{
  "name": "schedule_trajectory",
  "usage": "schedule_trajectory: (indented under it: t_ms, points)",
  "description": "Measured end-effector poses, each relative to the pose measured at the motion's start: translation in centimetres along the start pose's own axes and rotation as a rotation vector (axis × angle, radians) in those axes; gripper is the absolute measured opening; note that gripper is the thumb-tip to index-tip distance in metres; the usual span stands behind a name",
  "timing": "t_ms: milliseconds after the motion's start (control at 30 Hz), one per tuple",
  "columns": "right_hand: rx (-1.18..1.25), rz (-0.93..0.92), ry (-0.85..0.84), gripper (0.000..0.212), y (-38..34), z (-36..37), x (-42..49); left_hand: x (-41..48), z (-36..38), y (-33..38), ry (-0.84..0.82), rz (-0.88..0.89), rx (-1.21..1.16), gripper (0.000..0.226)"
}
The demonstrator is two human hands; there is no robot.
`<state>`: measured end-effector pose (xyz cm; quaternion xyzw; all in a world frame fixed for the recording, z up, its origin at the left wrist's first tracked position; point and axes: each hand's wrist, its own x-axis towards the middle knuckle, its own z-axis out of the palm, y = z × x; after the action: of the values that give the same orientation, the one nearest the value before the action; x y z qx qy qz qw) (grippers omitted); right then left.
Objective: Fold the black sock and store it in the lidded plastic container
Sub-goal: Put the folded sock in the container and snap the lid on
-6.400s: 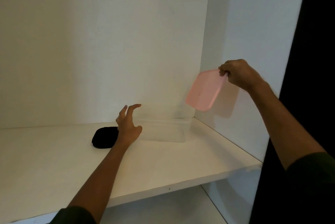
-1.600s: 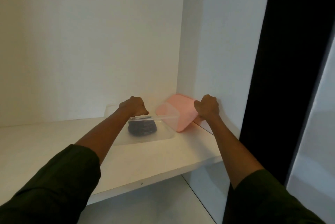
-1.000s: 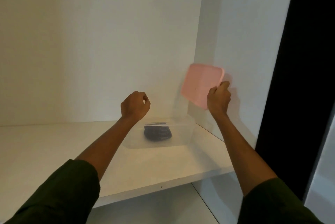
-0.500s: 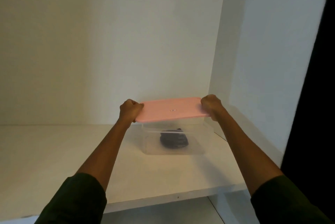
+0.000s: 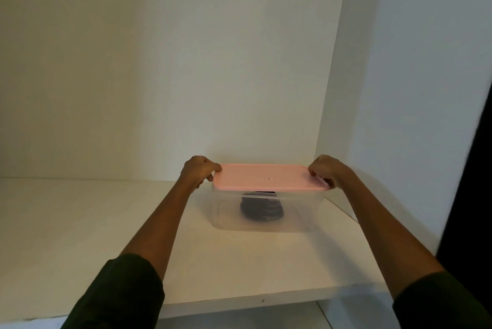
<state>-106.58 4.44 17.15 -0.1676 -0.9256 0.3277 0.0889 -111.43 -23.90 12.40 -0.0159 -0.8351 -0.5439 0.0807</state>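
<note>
Left hand (image 5: 198,173) and right hand (image 5: 326,171) each curl round one short end of the pink lid (image 5: 269,177), pinching its edge. I judge the grip on opposite ends is meant to keep the lid level and to let both sides be pressed down evenly. The lid lies flat across the rim of the box (image 5: 300,213) in the middle of the frame. Whether it has snapped home cannot be told.

Inside the box, the sock (image 5: 262,209) shows through the clear front wall as a compact dark bundle. It rests on the floor of the box, roughly centred beneath the lid. It sits low, so nothing seems to stand in the lid's way. The folding and storing look done, and closing appears to be the step in hand.

The box stands on a white shelf (image 5: 80,222), right of centre, near the side wall (image 5: 412,89) at the right of the frame, with the back wall behind it. Its front faces the person squarely, so both arms reach it straight and alike. Dark green sleeves (image 5: 119,296) fill the lower corners, and a dark strip runs down the right edge.
</note>
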Motion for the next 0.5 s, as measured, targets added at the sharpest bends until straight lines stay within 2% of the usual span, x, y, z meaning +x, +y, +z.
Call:
schedule_trajectory:
  t_ms: [167,267,500]
  points:
    - [-0.053,-0.017,-0.068,0.012,0.2,-0.4,0.4,0.7,0.7,0.2,0.023,-0.007,-0.009,0.023]
    - [-0.123,-0.055,-0.063,0.021,0.2,-0.4,0.9,1.5,1.0,-0.2,0.052,-0.001,0.0,0.018]
    - [-0.344,-0.137,-0.013,0.048,1.5,0.5,2.9,3.2,1.7,-0.7,0.121,0.025,0.054,0.023]
